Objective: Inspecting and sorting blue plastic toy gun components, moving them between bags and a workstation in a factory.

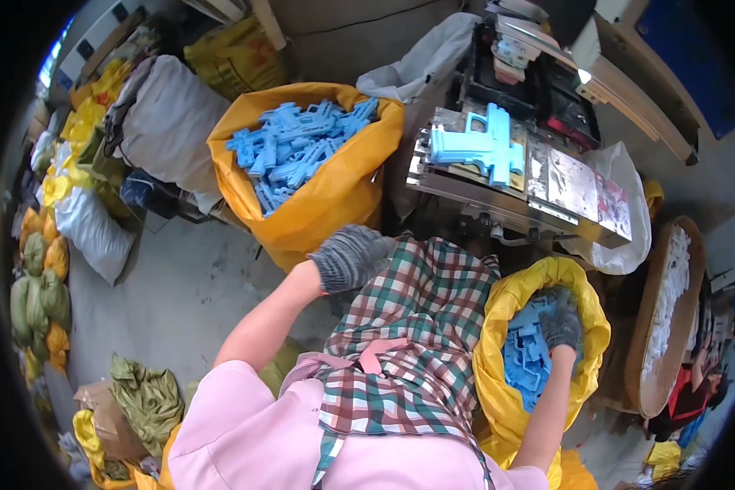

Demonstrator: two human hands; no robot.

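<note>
Now, four o'clock, right hand point(562, 322) sits among blue toy-pistol parts point(524, 357) in the yellow sack point(594, 339), grip can't tell; dial-centre, left hand point(349, 258) loosely curled.

PASSAGE: over the floor point(188, 278), left of centre, beside the left hand point(351, 260) | BLOCK: orange sack point(327, 212), upper centre, walls off the way forward | RIGHT OF CENTRE: yellow sack point(495, 339) rings the right hand point(561, 320); way out through its mouth | UPPER RIGHT: metal fixture point(576, 184) bars forward reach
</note>
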